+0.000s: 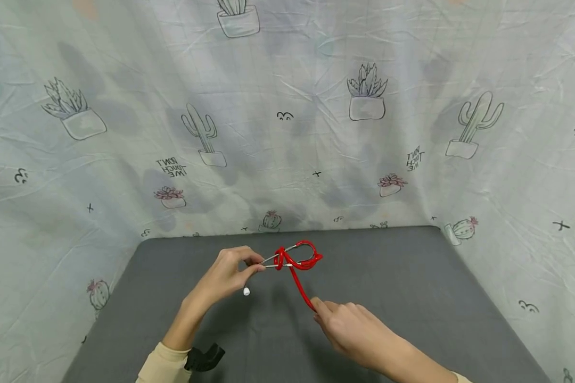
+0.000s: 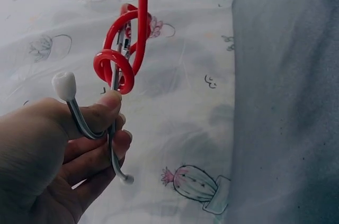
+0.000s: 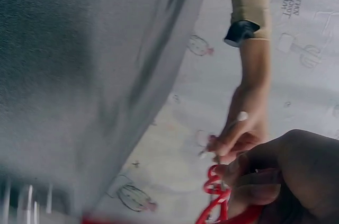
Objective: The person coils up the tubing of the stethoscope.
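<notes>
A stethoscope with red tubing (image 1: 300, 287) is held up above the grey table by both hands. Its tubing is wound in loops around the metal ear tubes (image 1: 270, 261). My left hand (image 1: 231, 272) pinches those ear tubes between thumb and fingers, close to their tips. One white ear tip (image 2: 64, 86) sticks out beside the thumb in the left wrist view; the other tube's end (image 2: 126, 178) points down past the fingers. Lower and to the right, my right hand (image 1: 352, 329) grips the tubing's hanging length. The chest piece cannot be made out.
The grey tabletop (image 1: 393, 276) lies beneath both hands. A pale cloth (image 1: 287, 143) printed with cacti and potted plants hangs behind and at both sides. A black strap-like item (image 1: 204, 357) is at the left sleeve cuff (image 1: 165, 361).
</notes>
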Action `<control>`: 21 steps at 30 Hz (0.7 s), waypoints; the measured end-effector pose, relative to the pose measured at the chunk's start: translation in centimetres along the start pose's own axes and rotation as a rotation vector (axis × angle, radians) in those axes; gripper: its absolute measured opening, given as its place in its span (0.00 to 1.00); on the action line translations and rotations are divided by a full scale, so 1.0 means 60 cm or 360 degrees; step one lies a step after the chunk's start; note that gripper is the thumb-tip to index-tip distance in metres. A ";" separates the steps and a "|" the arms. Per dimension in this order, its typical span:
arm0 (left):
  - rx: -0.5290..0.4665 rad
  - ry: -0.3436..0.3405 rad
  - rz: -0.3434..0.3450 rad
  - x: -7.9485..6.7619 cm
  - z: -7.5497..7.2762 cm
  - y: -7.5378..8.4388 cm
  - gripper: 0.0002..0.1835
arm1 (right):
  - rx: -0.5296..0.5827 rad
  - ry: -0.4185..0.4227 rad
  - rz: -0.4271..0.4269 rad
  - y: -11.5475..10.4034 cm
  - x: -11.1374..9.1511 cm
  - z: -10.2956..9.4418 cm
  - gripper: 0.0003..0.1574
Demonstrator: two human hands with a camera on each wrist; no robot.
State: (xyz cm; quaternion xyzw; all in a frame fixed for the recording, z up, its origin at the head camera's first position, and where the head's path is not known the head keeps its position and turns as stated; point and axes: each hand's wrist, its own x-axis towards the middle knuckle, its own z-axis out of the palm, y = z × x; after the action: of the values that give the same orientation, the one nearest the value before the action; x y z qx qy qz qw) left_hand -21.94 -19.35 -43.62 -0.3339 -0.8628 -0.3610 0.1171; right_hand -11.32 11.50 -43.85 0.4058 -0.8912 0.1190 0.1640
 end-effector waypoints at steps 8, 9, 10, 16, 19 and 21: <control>0.0067 -0.0038 -0.0040 -0.003 -0.002 -0.015 0.04 | -0.0157 0.0144 -0.0101 -0.004 -0.003 -0.042 0.11; 0.0068 -0.0067 -0.0049 -0.003 -0.002 -0.016 0.04 | -0.0186 0.0168 -0.0127 -0.001 0.000 -0.050 0.11; 0.0069 -0.0104 -0.0059 -0.004 -0.003 -0.016 0.04 | -0.0227 0.0198 -0.0162 0.003 0.003 -0.057 0.10; 0.0021 -0.0305 -0.0076 -0.003 0.001 -0.008 0.03 | -0.0529 0.0389 -0.0415 0.031 0.035 -0.099 0.20; -0.0012 -0.0369 -0.0048 -0.001 0.004 -0.003 0.03 | -0.0560 0.0452 -0.0497 0.039 0.055 -0.109 0.26; -0.0030 -0.0399 -0.0038 -0.001 0.006 0.000 0.03 | -0.0547 0.0452 -0.0523 0.043 0.067 -0.111 0.17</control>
State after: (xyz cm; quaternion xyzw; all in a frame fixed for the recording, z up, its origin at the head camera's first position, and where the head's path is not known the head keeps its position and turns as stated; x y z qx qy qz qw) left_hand -21.86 -19.13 -43.92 -0.3672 -0.8711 -0.3260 0.0007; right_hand -14.45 12.71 -36.40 0.4904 -0.7886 -0.0063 0.3709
